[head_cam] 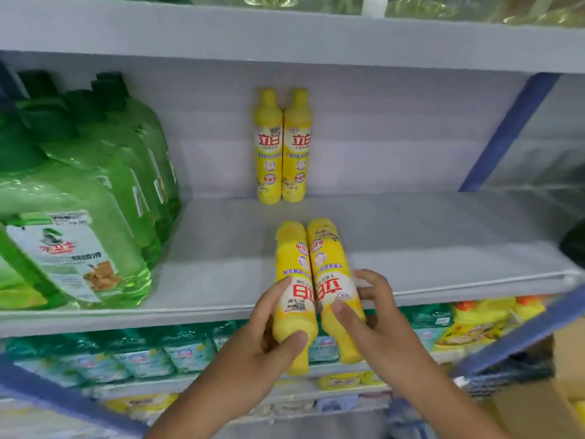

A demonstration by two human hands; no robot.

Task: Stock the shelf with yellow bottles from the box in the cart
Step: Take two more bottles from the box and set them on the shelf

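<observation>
Two yellow bottles (281, 145) stand upright side by side at the back of the grey shelf (411, 242). My left hand (269, 337) grips a third yellow bottle (292, 280) near its neck, cap end toward me. My right hand (373, 315) grips a fourth yellow bottle (330, 267) the same way. Both held bottles lie tilted side by side, touching, their bases pointing in over the shelf's front half. The box and the cart are mostly out of view.
Large green detergent jugs (79, 217) fill the shelf's left part. A blue upright post (506, 131) bounds the right side. Teal and yellow packs (142, 353) sit on the shelf below. A cardboard edge (538, 410) shows at the bottom right.
</observation>
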